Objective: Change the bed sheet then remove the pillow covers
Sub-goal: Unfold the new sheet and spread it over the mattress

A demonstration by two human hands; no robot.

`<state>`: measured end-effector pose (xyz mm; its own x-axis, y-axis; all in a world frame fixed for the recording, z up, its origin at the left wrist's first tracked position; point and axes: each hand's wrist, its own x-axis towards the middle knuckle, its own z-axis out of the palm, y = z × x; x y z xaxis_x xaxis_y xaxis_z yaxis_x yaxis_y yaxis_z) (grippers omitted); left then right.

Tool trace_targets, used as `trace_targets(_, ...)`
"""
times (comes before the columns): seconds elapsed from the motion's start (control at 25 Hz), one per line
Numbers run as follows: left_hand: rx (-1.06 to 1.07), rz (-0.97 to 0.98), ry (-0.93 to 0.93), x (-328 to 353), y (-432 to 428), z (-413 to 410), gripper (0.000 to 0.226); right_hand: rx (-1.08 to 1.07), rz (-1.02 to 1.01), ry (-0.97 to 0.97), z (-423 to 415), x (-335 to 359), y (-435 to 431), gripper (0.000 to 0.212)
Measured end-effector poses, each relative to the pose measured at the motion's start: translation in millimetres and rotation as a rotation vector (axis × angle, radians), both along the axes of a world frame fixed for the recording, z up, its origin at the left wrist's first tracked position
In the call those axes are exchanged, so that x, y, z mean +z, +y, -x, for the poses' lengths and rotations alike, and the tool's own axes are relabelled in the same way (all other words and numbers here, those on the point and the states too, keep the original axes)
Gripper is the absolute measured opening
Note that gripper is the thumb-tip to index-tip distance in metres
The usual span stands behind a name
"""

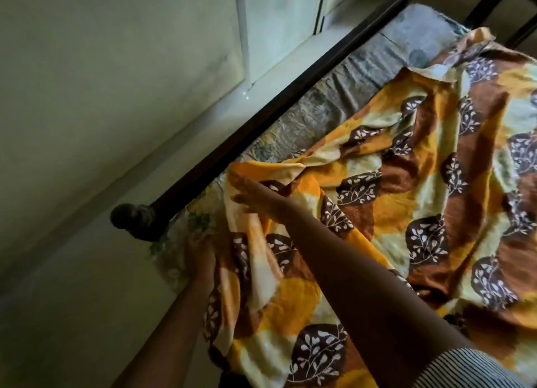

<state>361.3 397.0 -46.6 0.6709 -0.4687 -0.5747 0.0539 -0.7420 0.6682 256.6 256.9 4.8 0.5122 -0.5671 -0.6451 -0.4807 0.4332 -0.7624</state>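
Head view, from the left: a pale wall (87, 96) fills the upper left, and below it sits the dark round bedpost knob (128, 217) that ends the wooden bed rail (276, 102). Just right of the knob, our left hand (200, 251) is low at the mattress corner against the hanging edge of the sheet. Blur hides whether its fingers pinch the cloth. Our right hand (252, 198) lies above it with fingers spread flat on the fabric, likely pinning it so the corner can be fitted. The orange and brown leaf-print bed sheet (406, 198) spreads rumpled across the centre and right. It leaves a strip of grey patterned mattress (363, 76) bare along the rail, so spreading is unfinished. Our striped sleeve (470, 367) shows at the lower right. No pillows are visible.
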Motion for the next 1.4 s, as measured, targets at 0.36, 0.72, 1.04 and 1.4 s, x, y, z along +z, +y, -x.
trace_targets(0.36,-0.196,0.064,-0.057,22,39,75,0.022,0.037,0.120,0.453,60,-71,87,0.055)
trace_targets(0.72,-0.361,0.130,0.113,58,55,44,0.094,0.227,0.400,0.525,7,6,85,0.040)
trace_targets(1.04,-0.212,0.150,-0.200,101,91,-62,0.049,0.442,0.684,0.123,-70,63,97,0.048)
trace_targets(1.4,-0.241,0.153,-0.398,91,127,-179,0.023,0.681,0.827,0.356,-136,53,97,0.023)
